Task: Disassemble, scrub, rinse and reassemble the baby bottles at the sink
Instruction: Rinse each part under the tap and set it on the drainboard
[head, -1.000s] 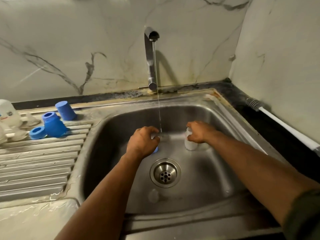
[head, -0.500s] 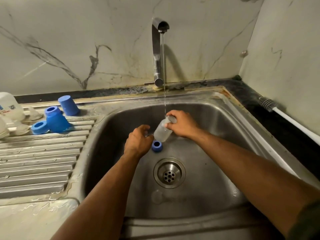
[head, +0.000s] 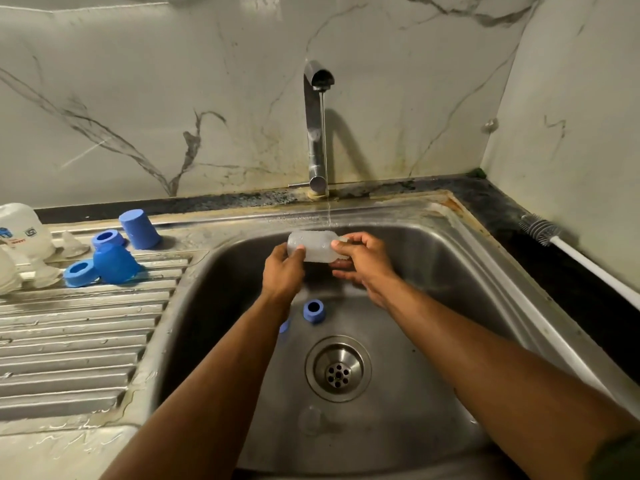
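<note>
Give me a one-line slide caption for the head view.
Both hands, left and right, hold a clear bottle sideways under the running tap.

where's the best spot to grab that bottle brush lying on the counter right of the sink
Take the bottle brush by its bare white handle, coming down from above. It lies flat along the dark counter, bristle head pointing at the back wall, so the long shaft offers the clean, open grip.

Two bare forearms, a dark olive sleeve edge [head: 620, 459] at the right upper arm.
</note>
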